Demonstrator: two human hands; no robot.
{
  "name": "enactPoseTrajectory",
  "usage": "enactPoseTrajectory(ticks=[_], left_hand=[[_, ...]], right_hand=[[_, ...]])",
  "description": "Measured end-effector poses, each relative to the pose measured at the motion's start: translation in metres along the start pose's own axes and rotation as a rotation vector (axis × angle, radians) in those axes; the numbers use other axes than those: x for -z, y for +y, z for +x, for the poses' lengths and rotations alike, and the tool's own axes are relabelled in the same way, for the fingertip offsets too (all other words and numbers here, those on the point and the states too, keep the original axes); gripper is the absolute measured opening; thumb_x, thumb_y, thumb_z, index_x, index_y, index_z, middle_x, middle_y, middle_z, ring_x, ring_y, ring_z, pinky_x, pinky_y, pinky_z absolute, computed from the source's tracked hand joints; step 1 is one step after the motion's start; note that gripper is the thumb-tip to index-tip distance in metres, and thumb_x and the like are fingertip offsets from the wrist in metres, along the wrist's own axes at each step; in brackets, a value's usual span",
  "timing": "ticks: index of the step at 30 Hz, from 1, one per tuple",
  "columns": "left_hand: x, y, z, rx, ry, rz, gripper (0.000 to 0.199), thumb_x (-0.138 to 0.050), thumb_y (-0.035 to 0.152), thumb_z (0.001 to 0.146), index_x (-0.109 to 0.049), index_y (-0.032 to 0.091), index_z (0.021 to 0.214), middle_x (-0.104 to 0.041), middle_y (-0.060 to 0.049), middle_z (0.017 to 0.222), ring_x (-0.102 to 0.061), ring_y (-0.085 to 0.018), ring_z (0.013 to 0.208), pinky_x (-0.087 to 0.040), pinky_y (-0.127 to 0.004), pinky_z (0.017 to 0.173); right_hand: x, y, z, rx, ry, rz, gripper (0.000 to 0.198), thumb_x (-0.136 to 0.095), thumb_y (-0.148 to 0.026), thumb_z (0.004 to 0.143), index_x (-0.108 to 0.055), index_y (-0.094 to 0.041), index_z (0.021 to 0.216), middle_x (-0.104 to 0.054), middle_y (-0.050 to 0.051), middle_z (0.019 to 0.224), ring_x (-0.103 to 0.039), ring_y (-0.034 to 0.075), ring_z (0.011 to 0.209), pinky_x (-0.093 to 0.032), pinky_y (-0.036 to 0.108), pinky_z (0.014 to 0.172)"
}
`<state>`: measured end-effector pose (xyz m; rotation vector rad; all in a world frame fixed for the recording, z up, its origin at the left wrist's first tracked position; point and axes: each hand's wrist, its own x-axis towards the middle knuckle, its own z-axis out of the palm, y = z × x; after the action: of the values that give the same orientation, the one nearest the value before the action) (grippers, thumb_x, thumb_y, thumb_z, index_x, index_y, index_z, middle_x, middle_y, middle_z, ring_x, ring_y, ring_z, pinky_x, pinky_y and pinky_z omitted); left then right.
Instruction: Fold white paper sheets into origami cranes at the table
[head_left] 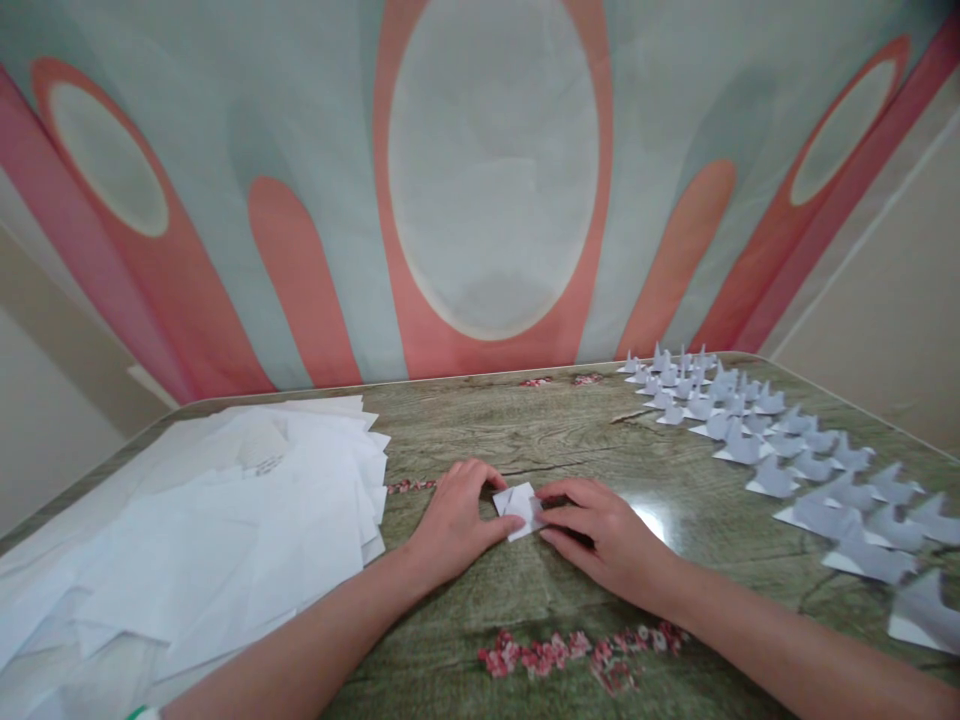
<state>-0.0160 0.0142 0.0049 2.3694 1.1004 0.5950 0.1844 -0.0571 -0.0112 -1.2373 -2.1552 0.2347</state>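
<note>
A small folded piece of white paper (519, 508) lies at the middle of the table, between my two hands. My left hand (465, 515) holds its left side, with the thumb on its lower left part and the index finger at its upper left edge. From the right, my right hand (600, 530) grips the paper's right edge, the fingertips closed on it. Some of that right edge is hidden by the fingers.
Loose sheets of white paper (202, 540) lie in a spread pile on the left. Several rows of folded paper birds (739, 440) stand on the right. The wood-patterned table (465, 430) bears pink flower prints (555, 652). A patterned panel (495, 350) rises behind its far edge.
</note>
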Motion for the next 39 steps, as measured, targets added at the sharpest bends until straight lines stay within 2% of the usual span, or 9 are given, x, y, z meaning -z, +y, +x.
enactPoseTrajectory(ticks=[7,10,12,15,17,22,25,30,39], left_hand=[[-0.004,0.003,-0.002,0.039,-0.046,-0.188,0.034,-0.071,0.024,0.066,-0.048,0.019,0.091,-0.057,0.001,0.087,-0.053,-0.016,0.081,-0.039,-0.028,0.072],[-0.006,0.004,-0.003,0.033,-0.064,-0.282,0.039,-0.068,0.023,0.07,-0.044,0.02,0.1,-0.058,0.002,0.085,-0.055,-0.015,0.079,-0.04,-0.027,0.071],[-0.006,0.006,-0.004,0.01,-0.082,-0.305,0.042,-0.067,0.023,0.072,-0.043,0.021,0.106,-0.059,0.002,0.083,-0.055,-0.015,0.079,-0.04,-0.027,0.071],[-0.004,0.009,-0.006,-0.039,-0.071,-0.264,0.035,-0.066,0.022,0.073,-0.049,0.022,0.104,-0.06,0.002,0.084,-0.055,-0.015,0.08,-0.039,-0.027,0.073],[-0.002,0.011,-0.006,-0.093,-0.06,-0.227,0.022,-0.064,0.022,0.076,-0.055,0.021,0.095,-0.06,0.001,0.085,-0.054,-0.015,0.081,-0.039,-0.027,0.074],[0.0,0.015,-0.007,-0.262,0.019,-0.154,0.017,-0.066,0.028,0.075,-0.06,0.02,0.088,-0.06,-0.001,0.086,-0.053,-0.016,0.084,-0.037,-0.029,0.078],[-0.002,0.013,-0.007,-0.323,0.067,-0.067,0.008,-0.06,0.018,0.078,-0.062,0.021,0.085,-0.062,0.0,0.083,-0.053,-0.015,0.082,-0.036,-0.03,0.077],[-0.001,0.01,-0.009,-0.37,0.091,0.039,0.016,-0.055,0.009,0.076,-0.061,0.021,0.083,-0.064,0.0,0.085,-0.054,-0.016,0.083,-0.036,-0.03,0.076],[0.004,0.015,-0.008,-0.39,0.003,0.093,0.013,-0.055,0.027,0.083,-0.058,0.022,0.093,-0.064,-0.003,0.096,-0.056,-0.017,0.092,-0.036,-0.031,0.083]], right_hand=[[-0.002,-0.002,0.003,-0.206,0.055,0.15,0.002,-0.059,-0.019,0.079,-0.057,-0.02,0.08,-0.059,0.002,0.085,-0.054,0.016,0.079,-0.042,0.03,0.071],[-0.003,-0.003,0.004,-0.357,0.078,0.202,0.019,-0.064,-0.022,0.074,-0.053,-0.019,0.089,-0.059,0.001,0.082,-0.054,0.016,0.075,-0.042,0.029,0.067],[-0.004,-0.004,0.005,-0.372,0.052,0.222,0.021,-0.064,-0.024,0.074,-0.053,-0.02,0.092,-0.06,0.0,0.081,-0.054,0.016,0.074,-0.041,0.028,0.066],[-0.004,-0.005,0.006,-0.282,0.026,0.175,0.006,-0.06,-0.023,0.079,-0.055,-0.02,0.077,-0.058,-0.002,0.071,-0.051,0.014,0.068,-0.037,0.027,0.064],[-0.002,-0.005,0.005,-0.21,0.058,0.13,0.011,-0.059,-0.021,0.08,-0.054,-0.019,0.07,-0.056,-0.002,0.067,-0.05,0.014,0.066,-0.035,0.027,0.064],[0.002,-0.005,0.004,-0.016,0.155,0.009,0.006,-0.056,-0.015,0.081,-0.058,-0.019,0.077,-0.058,0.0,0.071,-0.05,0.014,0.07,-0.033,0.029,0.066],[0.003,-0.006,0.004,0.076,0.171,-0.112,0.009,-0.054,-0.014,0.081,-0.06,-0.019,0.078,-0.059,0.001,0.071,-0.049,0.015,0.07,-0.031,0.03,0.065],[0.003,-0.009,0.004,0.187,0.189,-0.268,0.014,-0.05,-0.014,0.084,-0.061,-0.018,0.075,-0.058,0.002,0.069,-0.047,0.015,0.068,-0.031,0.031,0.065],[0.006,-0.006,0.002,0.215,0.029,-0.468,0.025,-0.042,-0.018,0.09,-0.059,-0.018,0.072,-0.054,0.003,0.068,-0.044,0.017,0.067,-0.029,0.034,0.066]])
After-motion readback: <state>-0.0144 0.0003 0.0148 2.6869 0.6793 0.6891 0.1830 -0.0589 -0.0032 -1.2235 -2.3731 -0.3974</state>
